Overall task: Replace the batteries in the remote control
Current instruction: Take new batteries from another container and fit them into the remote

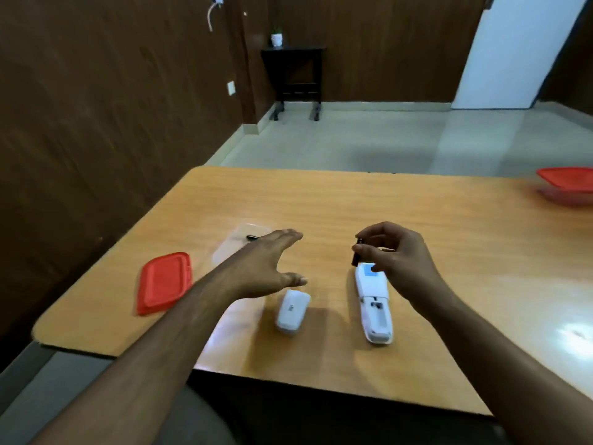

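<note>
A white remote control (374, 308) lies face down on the wooden table (353, 207), its battery bay uncovered. Its white battery cover (292, 311) lies loose to the left. My right hand (396, 255) hovers over the remote's far end, fingers pinched on a dark battery (356, 255) held upright. My left hand (272, 266) is open, palm down, above the table just beyond the cover. Behind it sits a clear plastic container (237, 244) with another dark battery (253, 237) inside, partly hidden by the hand.
A red lid (164, 282) lies near the table's left edge. A container with a red lid (568, 184) stands at the far right edge. Beyond the table are the floor, a dark side table (293, 78) and brown wall panels.
</note>
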